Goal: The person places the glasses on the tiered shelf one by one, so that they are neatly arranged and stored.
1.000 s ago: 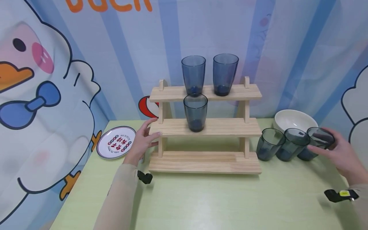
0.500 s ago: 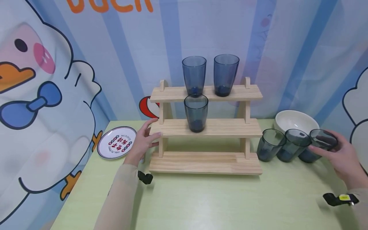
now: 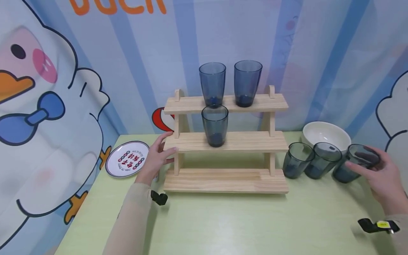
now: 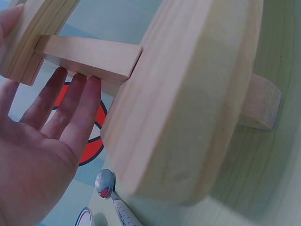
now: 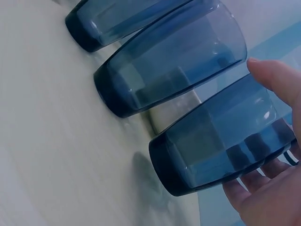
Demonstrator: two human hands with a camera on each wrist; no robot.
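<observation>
Held glass (image 5: 207,141) shifts away from neighbour glass (image 3: 322,162); gap opens left of right thumb, so separated from row. Right hand (image 3: 380,175): fingers curled round held glass, lift unclear. Left hand (image 3: 155,159) stays gripping rack (image 3: 255,141), fingertips touching upright (image 4: 89,54).
</observation>
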